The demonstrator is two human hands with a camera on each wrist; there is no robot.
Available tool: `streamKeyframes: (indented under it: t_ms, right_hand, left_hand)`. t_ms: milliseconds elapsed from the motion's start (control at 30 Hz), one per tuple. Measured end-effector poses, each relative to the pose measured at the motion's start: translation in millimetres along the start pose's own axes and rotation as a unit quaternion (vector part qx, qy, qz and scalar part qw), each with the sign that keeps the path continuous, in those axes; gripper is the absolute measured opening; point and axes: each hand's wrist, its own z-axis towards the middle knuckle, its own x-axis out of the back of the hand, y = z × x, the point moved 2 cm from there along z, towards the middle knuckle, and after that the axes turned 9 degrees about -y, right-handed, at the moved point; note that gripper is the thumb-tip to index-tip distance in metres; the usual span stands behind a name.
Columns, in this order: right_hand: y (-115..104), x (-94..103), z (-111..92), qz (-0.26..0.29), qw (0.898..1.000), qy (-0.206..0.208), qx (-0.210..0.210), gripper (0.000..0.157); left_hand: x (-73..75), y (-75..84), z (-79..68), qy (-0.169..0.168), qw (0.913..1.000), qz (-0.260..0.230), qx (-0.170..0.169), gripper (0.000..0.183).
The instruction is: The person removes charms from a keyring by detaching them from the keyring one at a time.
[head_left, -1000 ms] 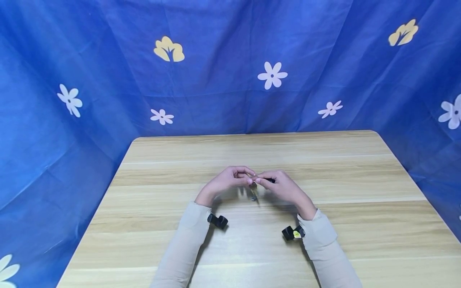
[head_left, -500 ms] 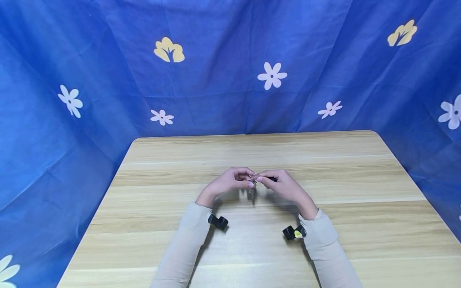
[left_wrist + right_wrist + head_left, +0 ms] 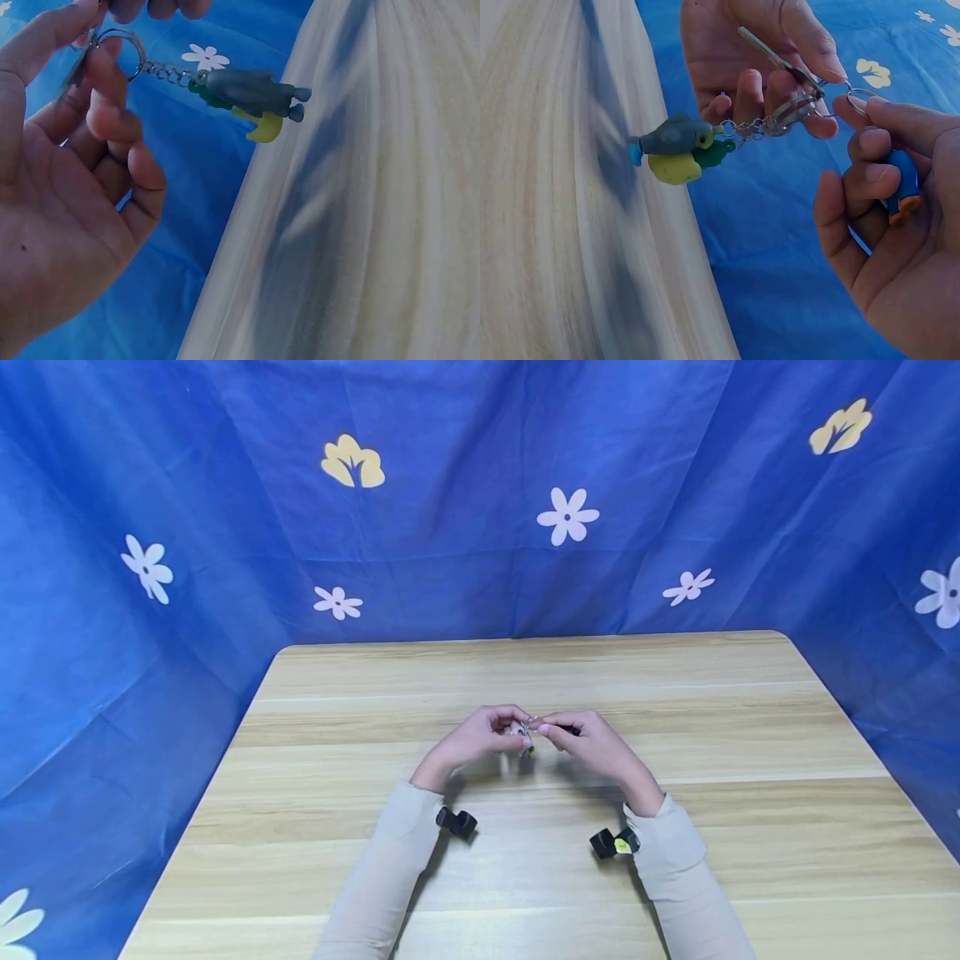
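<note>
My left hand [image 3: 480, 737] pinches a metal key ring [image 3: 141, 56] between thumb and fingers. From it hang a grey figurine [image 3: 247, 90], a yellow charm [image 3: 673, 169] and a green charm [image 3: 714, 154] on short chains. A key [image 3: 761, 49] sticks out beside the left thumb in the right wrist view. Facing it, my right hand [image 3: 592, 747] pinches a thinner split ring [image 3: 862, 97] at the left fingertips. A blue figurine with orange feet [image 3: 904, 180] lies against the right hand's curled fingers. Both hands are raised above the table.
A pale wood-grain table [image 3: 480, 877] lies under the forearms. Black wrist cameras [image 3: 457, 823] are strapped at both cuffs. A blue curtain [image 3: 450, 552] with white and yellow flowers surrounds the table's back and sides.
The hanging charms have swung and turned, and reach less far down in the head view. My right fingertips have shifted slightly right, while both arms stay almost in place.
</note>
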Motion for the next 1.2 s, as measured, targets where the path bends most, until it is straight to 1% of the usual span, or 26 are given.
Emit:
streamKeyframes:
  t_ms: [133, 233, 333, 400, 467, 567, 667, 767, 1000, 1100, 1200]
  right_hand:
    - [1, 1.5, 1, 0.003, 1.0, -0.001, 0.006, 0.025]
    - [0, 2.2, 2, 0.002, 1.0, -0.002, 0.003, 0.025]
    - [-1, 2.7, 3, -0.002, 1.0, 0.001, 0.003, 0.025]
    - [0, 2.9, 3, -0.001, 1.0, 0.002, 0.007, 0.025]
    - [1, 3.0, 4, 0.006, 1.0, 0.0, 0.013, 0.024]
    - [1, 3.2, 5, 0.02, 1.0, -0.003, 0.02, 0.024]
    - [1, 3.3, 5, 0.026, 0.999, -0.004, 0.019, 0.025]
    - [1, 3.4, 6, 0.025, 1.0, -0.003, 0.015, 0.025]
    - [0, 2.7, 6, 0.017, 1.0, 0.003, 0.011, 0.026]
    - [0, 2.2, 6, 0.017, 1.0, 0.001, 0.012, 0.026]
    - [0, 1.7, 6, 0.015, 1.0, 0.0, 0.014, 0.026]
  left_hand:
    - [3.6, 1.0, -0.5, 0.027, 0.9996, 0.012, -0.002, 0.03]
    - [5.5, 1.5, -0.4, 0.037, 0.9992, 0.014, -0.01, 0.029]
    - [6.8, 2.6, 0.1, 0.045, 0.9982, 0.032, -0.024, 0.027]
    - [7.5, 2.6, 0.2, 0.045, 0.9979, 0.038, -0.026, 0.025]
    - [7.8, 2.3, 0.7, 0.036, 0.9986, 0.026, -0.028, 0.025]
    - [7.9, 0.8, 1.4, 0.017, 0.9995, -0.01, -0.023, 0.026]
    - [8.3, 0.2, 1.7, 0.009, 0.9991, -0.035, -0.023, 0.028]
    - [9.1, 0.2, 1.7, 0.015, 0.999, -0.039, -0.019, 0.029]
    - [10.8, 3.0, 0.6, 0.045, 0.9987, -0.02, -0.015, 0.029]
    - [10.8, 3.4, 0.0, 0.04, 0.9983, -0.04, -0.015, 0.031]
    - [11.3, 3.4, -1.2, 0.04, 0.998, -0.046, -0.015, 0.032]
